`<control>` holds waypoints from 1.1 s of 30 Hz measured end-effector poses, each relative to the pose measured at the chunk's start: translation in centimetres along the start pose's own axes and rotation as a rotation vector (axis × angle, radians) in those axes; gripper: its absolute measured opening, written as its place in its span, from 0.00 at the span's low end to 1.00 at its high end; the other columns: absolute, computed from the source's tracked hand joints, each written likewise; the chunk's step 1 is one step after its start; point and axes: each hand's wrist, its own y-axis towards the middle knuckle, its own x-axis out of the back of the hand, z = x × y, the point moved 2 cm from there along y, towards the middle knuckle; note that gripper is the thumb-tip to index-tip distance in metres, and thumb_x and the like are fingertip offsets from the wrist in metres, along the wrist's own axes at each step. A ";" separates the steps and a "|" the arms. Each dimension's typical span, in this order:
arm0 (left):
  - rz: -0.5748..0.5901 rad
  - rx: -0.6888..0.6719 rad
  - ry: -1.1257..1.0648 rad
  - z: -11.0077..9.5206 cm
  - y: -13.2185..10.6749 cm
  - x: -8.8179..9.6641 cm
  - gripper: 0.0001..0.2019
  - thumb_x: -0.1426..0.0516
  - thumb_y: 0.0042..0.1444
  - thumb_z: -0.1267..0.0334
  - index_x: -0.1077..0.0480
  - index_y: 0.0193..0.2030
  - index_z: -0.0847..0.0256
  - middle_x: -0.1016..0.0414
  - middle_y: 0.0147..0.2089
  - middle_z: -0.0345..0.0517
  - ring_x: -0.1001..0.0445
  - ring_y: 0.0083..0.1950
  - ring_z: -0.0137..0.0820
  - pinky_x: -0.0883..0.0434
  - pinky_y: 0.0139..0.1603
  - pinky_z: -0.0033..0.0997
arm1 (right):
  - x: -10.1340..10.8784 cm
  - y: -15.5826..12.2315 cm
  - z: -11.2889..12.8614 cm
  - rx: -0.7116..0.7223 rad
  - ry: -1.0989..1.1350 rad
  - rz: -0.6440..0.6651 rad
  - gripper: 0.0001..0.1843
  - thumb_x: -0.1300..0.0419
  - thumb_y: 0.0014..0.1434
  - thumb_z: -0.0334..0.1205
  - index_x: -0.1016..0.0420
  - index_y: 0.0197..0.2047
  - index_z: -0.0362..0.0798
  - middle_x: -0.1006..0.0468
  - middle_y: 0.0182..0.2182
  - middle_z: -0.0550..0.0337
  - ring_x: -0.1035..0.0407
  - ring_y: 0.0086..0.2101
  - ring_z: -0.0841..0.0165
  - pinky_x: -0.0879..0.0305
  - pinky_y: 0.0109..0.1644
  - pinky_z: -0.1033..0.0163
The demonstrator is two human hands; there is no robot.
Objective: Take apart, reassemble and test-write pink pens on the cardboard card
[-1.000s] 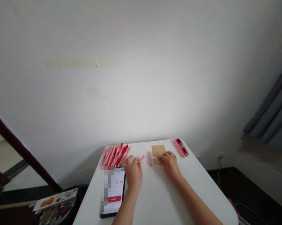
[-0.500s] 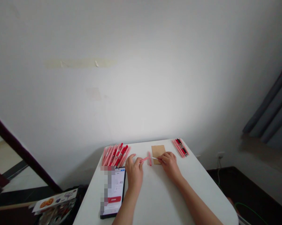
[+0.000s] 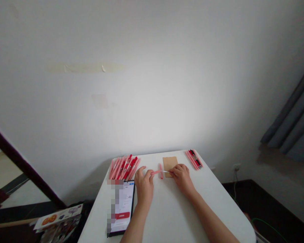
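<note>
pink tube (image 3: 155, 172), white rod (image 3: 165, 171), outer ends hidden by hands (image 3: 144, 184) (image 3: 183, 177)

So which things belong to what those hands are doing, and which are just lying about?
Seemingly in the job:
pink tube in the left hand
white stick in the right hand
loose pink piece
left pen pile
right pen pile
perhaps brown card

Probably just lying about:
phone
curtain
</note>
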 end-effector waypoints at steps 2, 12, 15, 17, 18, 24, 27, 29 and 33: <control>0.004 0.001 0.002 0.0 0.0 0.0 0.09 0.46 0.56 0.68 0.24 0.38 0.55 0.34 0.50 0.51 0.35 0.53 0.43 0.32 0.52 0.50 | 0.0 0.0 0.1 0.005 0.001 0.000 0.08 0.42 0.60 0.38 0.21 0.38 0.55 0.23 0.34 0.57 0.36 0.42 0.62 0.44 0.51 0.55; 0.008 -0.032 0.000 -0.1 -0.1 -0.4 0.09 0.44 0.56 0.66 0.23 0.38 0.53 0.33 0.50 0.50 0.34 0.53 0.41 0.31 0.52 0.48 | 0.1 0.0 0.4 0.038 0.004 -0.002 0.07 0.40 0.59 0.38 0.20 0.37 0.56 0.24 0.33 0.58 0.36 0.41 0.63 0.43 0.50 0.55; 0.023 -0.032 -0.004 -0.2 -0.1 -0.4 0.08 0.44 0.55 0.66 0.23 0.38 0.53 0.33 0.50 0.50 0.33 0.53 0.41 0.31 0.52 0.48 | 0.1 0.0 0.6 0.051 0.000 -0.006 0.07 0.40 0.59 0.38 0.20 0.37 0.56 0.24 0.33 0.58 0.36 0.41 0.63 0.43 0.50 0.55; 0.030 -0.037 -0.010 -0.2 -0.1 -0.4 0.08 0.43 0.55 0.66 0.23 0.38 0.53 0.33 0.50 0.50 0.33 0.53 0.41 0.31 0.52 0.49 | 0.1 0.0 0.7 0.065 -0.001 -0.010 0.07 0.39 0.59 0.38 0.20 0.37 0.57 0.24 0.33 0.59 0.36 0.41 0.63 0.43 0.50 0.55; 0.032 -0.041 -0.013 -0.3 -0.2 -0.4 0.08 0.43 0.55 0.66 0.23 0.37 0.53 0.33 0.50 0.50 0.33 0.53 0.41 0.31 0.53 0.49 | 0.1 0.0 0.8 0.074 -0.001 -0.010 0.07 0.39 0.59 0.38 0.20 0.38 0.57 0.24 0.33 0.59 0.36 0.41 0.63 0.43 0.50 0.55; 0.052 -0.086 -0.026 -0.5 -0.2 -0.4 0.08 0.43 0.55 0.65 0.23 0.38 0.52 0.33 0.51 0.49 0.34 0.54 0.41 0.32 0.54 0.49 | 0.0 0.0 1.1 0.117 0.005 -0.014 0.07 0.38 0.58 0.39 0.20 0.40 0.58 0.23 0.33 0.59 0.35 0.41 0.63 0.42 0.51 0.54; 0.064 -0.095 -0.040 -0.7 -0.2 -0.4 0.08 0.42 0.54 0.65 0.23 0.38 0.51 0.32 0.51 0.48 0.33 0.54 0.41 0.32 0.53 0.48 | 0.0 0.0 1.3 0.131 0.015 -0.007 0.08 0.38 0.58 0.38 0.21 0.41 0.58 0.23 0.33 0.59 0.35 0.41 0.63 0.42 0.51 0.54; 0.073 -0.087 -0.051 -0.7 -0.2 -0.4 0.07 0.42 0.54 0.65 0.23 0.38 0.51 0.32 0.51 0.48 0.33 0.54 0.41 0.32 0.54 0.49 | 0.0 0.0 1.3 0.135 0.025 0.001 0.08 0.38 0.58 0.38 0.21 0.41 0.58 0.23 0.33 0.59 0.35 0.41 0.63 0.42 0.51 0.54; 0.081 -0.062 -0.074 -0.6 -0.2 -0.4 0.07 0.43 0.56 0.63 0.23 0.37 0.51 0.33 0.50 0.48 0.33 0.54 0.41 0.32 0.53 0.49 | 0.1 0.0 0.5 0.119 0.029 -0.038 0.14 0.39 0.59 0.39 0.24 0.49 0.57 0.23 0.41 0.57 0.35 0.45 0.62 0.40 0.51 0.55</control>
